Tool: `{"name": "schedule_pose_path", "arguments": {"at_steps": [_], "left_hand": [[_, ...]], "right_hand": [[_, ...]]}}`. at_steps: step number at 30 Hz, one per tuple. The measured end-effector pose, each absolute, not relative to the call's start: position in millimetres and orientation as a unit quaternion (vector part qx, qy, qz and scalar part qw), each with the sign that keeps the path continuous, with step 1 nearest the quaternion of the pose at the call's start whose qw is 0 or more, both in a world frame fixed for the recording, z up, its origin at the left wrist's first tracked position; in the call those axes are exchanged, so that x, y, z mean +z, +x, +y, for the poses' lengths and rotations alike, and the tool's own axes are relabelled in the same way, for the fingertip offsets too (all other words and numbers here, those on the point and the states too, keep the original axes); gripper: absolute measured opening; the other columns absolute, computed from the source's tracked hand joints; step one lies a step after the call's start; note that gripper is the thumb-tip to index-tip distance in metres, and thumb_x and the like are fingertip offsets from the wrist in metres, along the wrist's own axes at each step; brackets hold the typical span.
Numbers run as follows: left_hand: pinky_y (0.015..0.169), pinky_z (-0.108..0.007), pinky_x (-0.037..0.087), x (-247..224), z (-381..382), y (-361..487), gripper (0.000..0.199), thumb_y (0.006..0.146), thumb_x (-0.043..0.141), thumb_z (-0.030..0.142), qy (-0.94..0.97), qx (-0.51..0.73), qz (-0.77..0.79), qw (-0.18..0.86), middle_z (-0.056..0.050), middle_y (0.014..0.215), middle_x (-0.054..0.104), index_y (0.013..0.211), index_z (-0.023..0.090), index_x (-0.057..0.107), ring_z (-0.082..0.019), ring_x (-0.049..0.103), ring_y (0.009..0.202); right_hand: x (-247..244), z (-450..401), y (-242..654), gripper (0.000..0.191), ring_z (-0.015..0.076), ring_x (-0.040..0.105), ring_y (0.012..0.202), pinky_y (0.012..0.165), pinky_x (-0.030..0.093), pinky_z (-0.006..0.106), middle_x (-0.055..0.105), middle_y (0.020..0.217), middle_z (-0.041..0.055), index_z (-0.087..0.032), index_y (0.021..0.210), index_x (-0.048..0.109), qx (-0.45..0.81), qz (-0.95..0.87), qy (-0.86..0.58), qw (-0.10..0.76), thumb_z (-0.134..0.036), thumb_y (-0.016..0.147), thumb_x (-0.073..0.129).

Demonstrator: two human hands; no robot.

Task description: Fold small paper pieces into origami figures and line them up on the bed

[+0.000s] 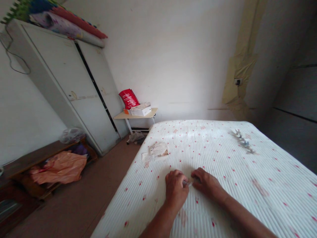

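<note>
Just above the bed, my left hand (176, 185) and my right hand (206, 183) face each other with a small gap between them. Fingers of both are closed on a small, thin, greyish thing (190, 183), partly shiny, that spans the gap. Its ends are hidden in my grip and I cannot make out what it is. Under my hands lies a white ribbed bed cover (198, 152) with small red spots. Beyond my left hand rest printed sheets of paper (156, 151). Farther right is a row of small grey-blue pieces (244, 141), too blurred to name.
A small table (135, 114) beyond the bed's far left corner bears a red bag (129, 99) and a white box (141, 111). A tall cabinet (59, 72) stands left, rolled mats (71, 28) on top. An orange plastic bag (60, 167) lies on a low wooden unit.
</note>
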State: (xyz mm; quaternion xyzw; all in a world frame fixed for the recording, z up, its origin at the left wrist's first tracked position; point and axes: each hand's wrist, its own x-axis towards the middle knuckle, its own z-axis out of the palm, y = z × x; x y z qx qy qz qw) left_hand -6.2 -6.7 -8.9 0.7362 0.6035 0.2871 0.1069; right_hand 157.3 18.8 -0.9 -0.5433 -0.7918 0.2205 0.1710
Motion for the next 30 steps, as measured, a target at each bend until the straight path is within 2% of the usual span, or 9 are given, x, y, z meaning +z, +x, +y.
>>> {"name": "schedule_pose_path", "arguments": {"at_steps": [11, 17, 21, 24, 27, 30], "left_hand": [[0.080, -0.031, 0.034, -5, -11, -2, 0.014, 0.073, 0.052, 0.015, 0.749, 0.272, 0.597, 0.096, -0.002, 0.086, 0.058, 0.078, 0.024, 0.062, -0.019, 0.048, 0.090], [0.078, -0.030, 0.035, -8, -10, -2, 0.015, 0.067, 0.053, 0.008, 0.753, 0.317, 0.566, 0.111, -0.001, 0.079, 0.060, 0.069, 0.021, 0.061, -0.017, 0.051, 0.084], [0.077, -0.030, 0.037, -10, -6, 0, 0.014, 0.066, 0.052, 0.010, 0.718, 0.393, 0.541, 0.194, -0.002, 0.075, 0.063, 0.070, 0.018, 0.062, -0.017, 0.054, 0.078], [0.068, -0.026, 0.039, -7, 2, 2, 0.016, 0.069, 0.050, 0.017, 0.651, 0.437, 0.532, 0.320, -0.003, 0.072, 0.064, 0.075, 0.015, 0.065, -0.016, 0.055, 0.071], [0.055, -0.023, 0.035, 0, 11, 7, 0.015, 0.066, 0.053, 0.022, 0.587, 0.446, 0.524, 0.428, 0.000, 0.056, 0.059, 0.068, 0.013, 0.065, -0.013, 0.049, 0.056], [0.055, -0.023, 0.035, 11, 18, 16, 0.017, 0.066, 0.056, 0.026, 0.550, 0.465, 0.492, 0.489, -0.001, 0.056, 0.060, 0.066, 0.012, 0.066, -0.013, 0.051, 0.056]], "right_hand": [[1, 12, 149, 0.010, 0.0119, 0.054, 0.068, 0.059, 0.033, 0.020, 0.058, 0.079, 0.0004, -0.020, 0.077, 0.056, 0.177, -0.791, -0.552, 0.197, -0.017, 0.073, 0.048], [-6, 17, 152, 0.007, 0.0117, 0.049, 0.061, 0.056, 0.032, 0.021, 0.055, 0.065, -0.0019, -0.019, 0.066, 0.054, 0.255, -0.758, -0.541, 0.260, -0.016, 0.069, 0.048], [-10, 24, 156, 0.002, 0.0111, 0.047, 0.059, 0.056, 0.034, 0.021, 0.052, 0.062, -0.0028, -0.018, 0.065, 0.051, 0.394, -0.691, -0.477, 0.374, -0.017, 0.067, 0.051], [-9, 27, 157, 0.011, 0.0092, 0.042, 0.052, 0.050, 0.031, 0.021, 0.047, 0.057, -0.0046, -0.018, 0.065, 0.049, 0.485, -0.625, -0.431, 0.434, -0.026, 0.069, 0.056], [-6, 30, 158, 0.019, 0.0072, 0.034, 0.044, 0.043, 0.026, 0.020, 0.041, 0.051, -0.0069, -0.018, 0.067, 0.049, 0.523, -0.576, -0.431, 0.457, -0.035, 0.070, 0.059], [-1, 32, 161, 0.023, 0.0065, 0.031, 0.042, 0.041, 0.024, 0.020, 0.039, 0.049, -0.0075, -0.018, 0.070, 0.051, 0.516, -0.552, -0.441, 0.484, -0.039, 0.070, 0.060]]}}
